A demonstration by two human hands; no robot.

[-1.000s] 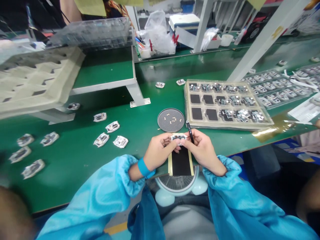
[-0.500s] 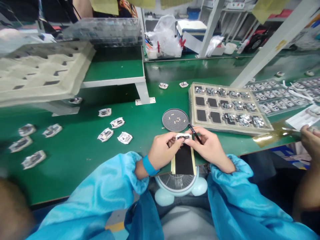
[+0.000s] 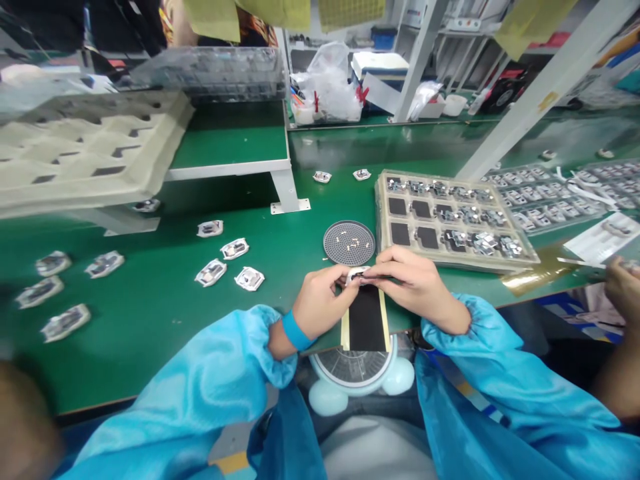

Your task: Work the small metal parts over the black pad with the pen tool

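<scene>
My left hand [image 3: 323, 297] is closed around a small white plastic housing [image 3: 356, 273] with dark parts inside. At its right side is my right hand [image 3: 417, 283], its fingers pinched on slim black tweezers [image 3: 374, 277], mostly hidden by the fingers. The tip reaches the housing. Under both hands lies a black pad [image 3: 367, 320] with pale yellow edges, at the table's front edge. Just beyond them sits a round grey perforated dish [image 3: 345, 253] with several tiny pale pieces on it.
Several similar housings [image 3: 211, 272] lie to the left on the green table [image 3: 165, 353]. A compartment tray [image 3: 460, 257] of small metal parts stands at right, and a raised shelf [image 3: 235, 143] at back left. Another person's hand [image 3: 623, 287] is at far right; a small fan [image 3: 355, 373] sits below the edge.
My right hand has turned the tweezers from pointing away toward the dish to pointing at the housing. The left hand still holds the housing, now tilted. The view has shifted slightly.
</scene>
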